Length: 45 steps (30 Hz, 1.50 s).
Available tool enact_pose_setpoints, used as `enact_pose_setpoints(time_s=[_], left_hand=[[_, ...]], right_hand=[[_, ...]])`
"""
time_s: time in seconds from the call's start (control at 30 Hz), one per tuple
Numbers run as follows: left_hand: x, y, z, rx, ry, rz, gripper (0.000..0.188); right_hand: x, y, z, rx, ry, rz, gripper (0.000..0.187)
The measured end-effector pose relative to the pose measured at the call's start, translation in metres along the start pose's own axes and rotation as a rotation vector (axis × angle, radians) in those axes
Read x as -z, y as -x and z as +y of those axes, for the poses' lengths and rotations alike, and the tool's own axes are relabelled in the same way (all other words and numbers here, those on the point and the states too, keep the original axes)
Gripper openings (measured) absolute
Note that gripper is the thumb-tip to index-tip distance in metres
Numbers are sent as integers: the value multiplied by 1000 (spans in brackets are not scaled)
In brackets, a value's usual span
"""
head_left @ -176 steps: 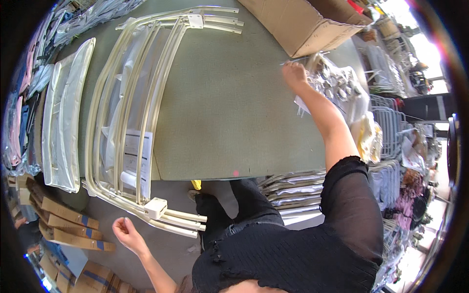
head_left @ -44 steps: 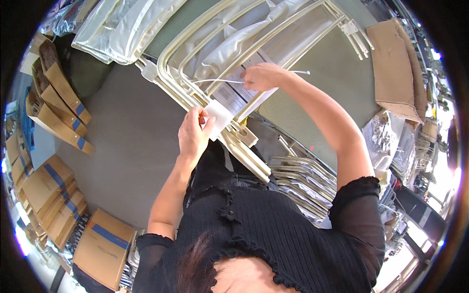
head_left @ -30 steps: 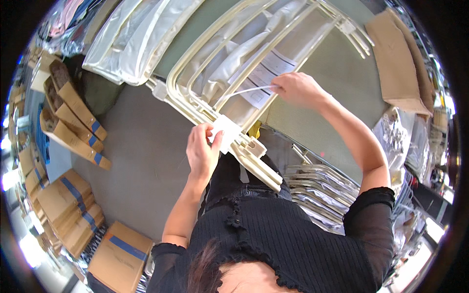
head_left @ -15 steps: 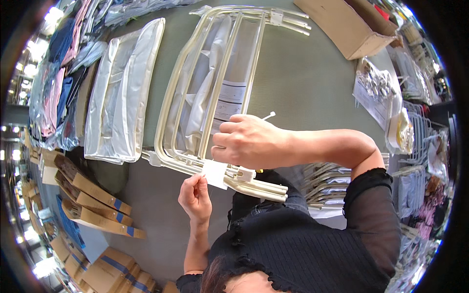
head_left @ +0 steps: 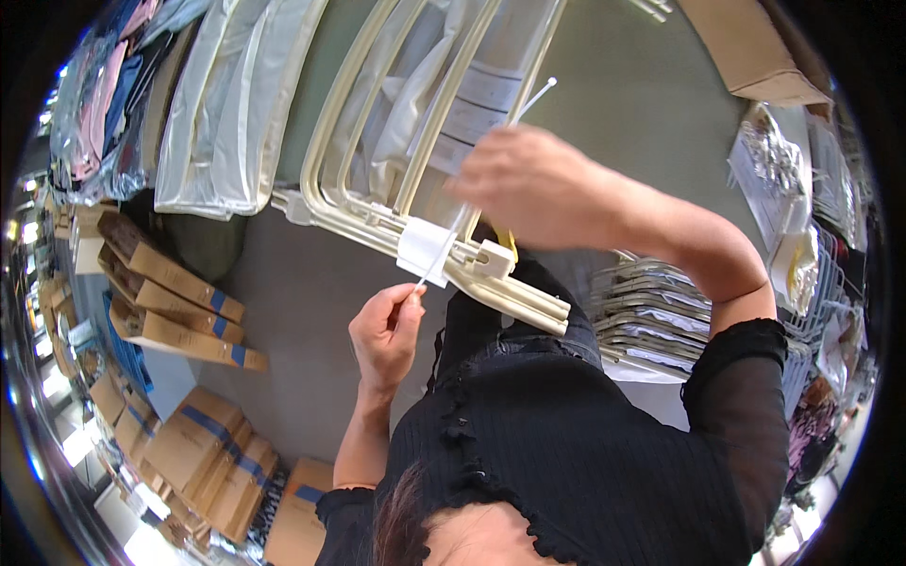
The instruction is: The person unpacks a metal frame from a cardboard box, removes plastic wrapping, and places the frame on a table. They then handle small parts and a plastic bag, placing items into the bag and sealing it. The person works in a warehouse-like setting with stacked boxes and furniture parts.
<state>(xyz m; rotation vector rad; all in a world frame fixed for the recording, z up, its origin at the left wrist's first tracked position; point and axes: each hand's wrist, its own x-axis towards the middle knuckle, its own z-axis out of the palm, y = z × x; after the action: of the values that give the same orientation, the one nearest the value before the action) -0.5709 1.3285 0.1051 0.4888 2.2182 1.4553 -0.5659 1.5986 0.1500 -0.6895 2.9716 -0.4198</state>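
A folded cream metal-tube frame [head_left: 510,300] lies across the table and over its near edge. White fabric in clear plastic and a printed sheet [head_left: 486,92] show between its tubes. A white label [head_left: 422,247] wraps the lower tubes. Just below this label, my left hand [head_left: 385,332] pinches the thin lower end of a white cable tie [head_left: 536,100]. Farther up, my right hand [head_left: 533,184], partly blurred, closes around the same tie, whose head sticks out beyond the knuckles. The strip slants across the label between both hands.
Left of the frame lies a plastic-wrapped white pack [head_left: 222,108], beside bagged clothes [head_left: 104,113]. A cardboard box [head_left: 750,47] and bagged metal parts [head_left: 776,151] sit at right. Folded frames [head_left: 651,307] are stacked beside my right side; cartons [head_left: 193,439] stand on the floor at left.
My right hand has risen off the label and moved to the right, drawing more of the cable tie into sight. My left hand stays low by the label. The whole view has shifted.
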Motion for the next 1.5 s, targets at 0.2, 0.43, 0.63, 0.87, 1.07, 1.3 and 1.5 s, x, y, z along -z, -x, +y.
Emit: enact_pose_setpoints(time_s=[0.2,0.43,0.63,0.87,1.07,1.3,1.5], left_hand=[[-7,-10,1,124,62,36,12],[-5,-3,-127,735,173,133,16],[-30,-12,-199,580,-16,-18,28],[-53,-13,-277,516,265,-27,29],[-75,-29,-242,571,293,-32,26],[-61,13,-219,662,577,-58,18],[-13,51,-180,152,298,69,19]], right_hand=[[-35,-3,14,36,-394,255,6],[-66,2,79,-291,-99,96,10],[-108,-30,84,-155,-180,-99,6],[-133,-80,57,-19,-300,-343,7],[-174,-94,44,-85,-383,-534,12],[-138,-98,62,-156,-146,-731,14],[-79,-100,42,-76,-369,-673,13]])
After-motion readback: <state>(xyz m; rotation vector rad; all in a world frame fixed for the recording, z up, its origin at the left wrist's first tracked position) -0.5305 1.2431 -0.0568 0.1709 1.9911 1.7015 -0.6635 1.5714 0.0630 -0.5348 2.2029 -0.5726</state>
